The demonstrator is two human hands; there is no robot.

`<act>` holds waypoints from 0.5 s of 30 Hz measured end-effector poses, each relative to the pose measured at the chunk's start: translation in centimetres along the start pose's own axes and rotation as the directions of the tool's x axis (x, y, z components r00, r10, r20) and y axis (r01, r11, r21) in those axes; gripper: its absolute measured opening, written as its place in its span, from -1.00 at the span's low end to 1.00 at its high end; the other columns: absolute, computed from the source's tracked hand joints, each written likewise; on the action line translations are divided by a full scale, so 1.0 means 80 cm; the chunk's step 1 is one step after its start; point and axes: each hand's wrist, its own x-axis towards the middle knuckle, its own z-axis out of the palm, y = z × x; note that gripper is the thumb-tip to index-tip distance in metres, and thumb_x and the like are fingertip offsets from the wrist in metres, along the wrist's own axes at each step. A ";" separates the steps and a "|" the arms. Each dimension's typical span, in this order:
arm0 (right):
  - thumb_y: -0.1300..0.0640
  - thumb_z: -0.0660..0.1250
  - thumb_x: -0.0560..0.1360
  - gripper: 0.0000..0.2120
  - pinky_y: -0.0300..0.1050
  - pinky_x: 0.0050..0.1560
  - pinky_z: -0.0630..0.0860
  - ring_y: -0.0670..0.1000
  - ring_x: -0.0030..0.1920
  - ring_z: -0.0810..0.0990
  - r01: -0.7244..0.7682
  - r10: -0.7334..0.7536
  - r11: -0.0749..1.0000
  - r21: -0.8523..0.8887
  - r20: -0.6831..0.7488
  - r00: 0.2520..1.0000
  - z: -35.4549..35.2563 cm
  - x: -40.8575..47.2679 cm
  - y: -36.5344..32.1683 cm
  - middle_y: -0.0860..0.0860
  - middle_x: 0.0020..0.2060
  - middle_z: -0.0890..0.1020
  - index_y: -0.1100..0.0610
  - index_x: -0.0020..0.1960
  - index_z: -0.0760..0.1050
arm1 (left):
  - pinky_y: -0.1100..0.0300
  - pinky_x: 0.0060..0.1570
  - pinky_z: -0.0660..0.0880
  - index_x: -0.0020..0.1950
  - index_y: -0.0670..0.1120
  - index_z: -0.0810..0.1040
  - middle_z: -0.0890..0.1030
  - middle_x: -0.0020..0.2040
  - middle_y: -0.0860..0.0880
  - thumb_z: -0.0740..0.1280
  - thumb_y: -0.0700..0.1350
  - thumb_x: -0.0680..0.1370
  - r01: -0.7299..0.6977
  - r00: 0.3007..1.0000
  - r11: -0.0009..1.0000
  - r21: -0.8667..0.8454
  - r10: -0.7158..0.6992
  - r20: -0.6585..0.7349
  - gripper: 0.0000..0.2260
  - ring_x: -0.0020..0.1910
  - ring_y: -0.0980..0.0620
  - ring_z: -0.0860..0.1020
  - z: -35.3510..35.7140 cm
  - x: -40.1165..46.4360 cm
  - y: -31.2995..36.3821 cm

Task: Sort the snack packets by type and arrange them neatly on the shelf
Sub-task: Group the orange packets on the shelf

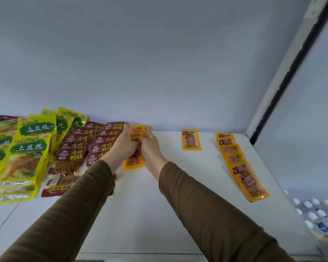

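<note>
Both hands are reaching in over the white shelf (159, 205), brown sleeves (206, 205) coming up from the bottom of the view. Left hand (124, 143) and right hand (150, 146) are meeting right at a little stack of orange packets (133, 163), fingers curled down onto them. Looks like both are pinching or squaring up the pile, but how firmly either one is actually gripping is hard to say since the fingers are covering the contact.

Off in the lower right corner there's a pack of bottles with white caps (318, 214) sitting below the shelf edge, kinda blurry.

Going further along, a fanned column of the same orange packets (248, 178) is lying down the right side of the shelf, overlapping each other, and one single orange packet (190, 139) is lying flat on its own between that column and the hands.

On the left, the yellow-green potato packets (28, 157) are piling up in overlapping rows, and the dark red packets (72, 157) are sitting in two overlapping columns just beside the left hand.

Back wall (159, 63) is plain and pale, packets at the rear are leaning against it.
</note>
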 end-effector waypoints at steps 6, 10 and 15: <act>0.24 0.18 0.65 -0.54 -0.20 0.39 0.34 -0.04 0.47 0.37 0.246 -0.266 0.915 -0.320 -0.019 0.964 -0.067 -0.038 -0.022 -0.05 0.49 0.42 0.03 0.54 0.36 | -0.19 0.54 0.17 0.67 -0.03 0.05 0.10 0.65 -0.15 0.40 -0.13 0.58 -0.116 0.984 0.978 0.175 0.138 -0.116 -0.24 0.61 -0.22 0.07 0.011 -0.006 0.008; 0.27 0.26 0.61 -0.60 -0.07 0.41 0.38 0.00 0.37 0.47 0.361 -0.460 0.727 -0.583 -0.024 0.888 -0.157 -0.070 -0.044 -0.01 0.34 0.56 0.07 0.42 0.51 | -0.06 0.52 0.16 0.60 -0.01 0.28 0.22 0.59 -0.10 0.41 -0.11 0.58 -0.317 0.933 0.937 0.146 0.336 -0.131 -0.39 0.58 -0.12 0.14 0.037 -0.026 0.037; 0.21 0.29 0.60 -0.63 -0.07 0.39 0.28 -0.01 0.36 0.36 0.155 -0.487 0.544 -0.824 -0.160 0.859 -0.278 -0.115 -0.049 -0.02 0.34 0.56 0.02 0.39 0.53 | 0.22 0.42 0.11 0.52 -0.04 0.41 0.33 0.52 -0.08 0.42 -0.12 0.59 -0.480 0.877 0.865 0.144 0.476 0.064 -0.51 0.55 -0.07 0.20 0.103 -0.046 0.073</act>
